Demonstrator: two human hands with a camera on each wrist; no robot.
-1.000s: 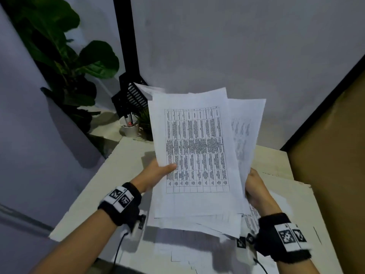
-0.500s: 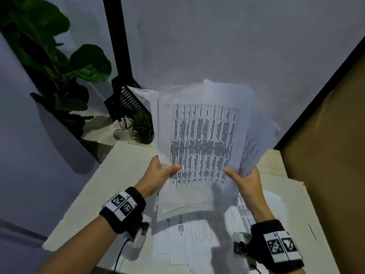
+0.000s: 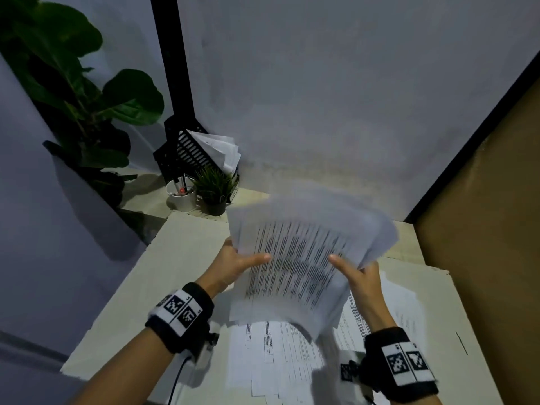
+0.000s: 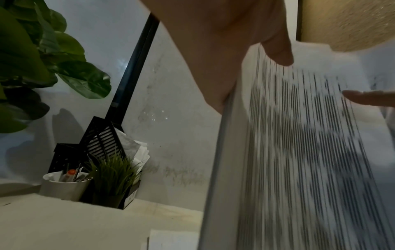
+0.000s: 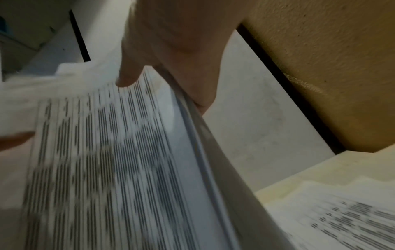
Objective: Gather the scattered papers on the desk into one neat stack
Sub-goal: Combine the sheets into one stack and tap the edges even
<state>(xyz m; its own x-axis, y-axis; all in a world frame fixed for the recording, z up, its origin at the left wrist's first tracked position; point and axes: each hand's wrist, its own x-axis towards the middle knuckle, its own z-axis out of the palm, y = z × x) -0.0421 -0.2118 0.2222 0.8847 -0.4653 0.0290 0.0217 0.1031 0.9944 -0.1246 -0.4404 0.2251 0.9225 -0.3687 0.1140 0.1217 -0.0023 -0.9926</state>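
Bundle of papers (image 3: 295, 267) now tipped lower and nearer the desk (image 3: 181, 258) than half a second ago, blurred. Left hand (image 3: 233, 263) and right hand (image 3: 361, 277) each pinch a side edge, thumbs on top, probably to square the edges. Loose sheets (image 3: 280, 355) lie underneath, uncollected.

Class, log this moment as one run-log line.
left hand: grips held bundle of white printed papers | right hand: grips same bundle | loose printed sheets: on cream desk
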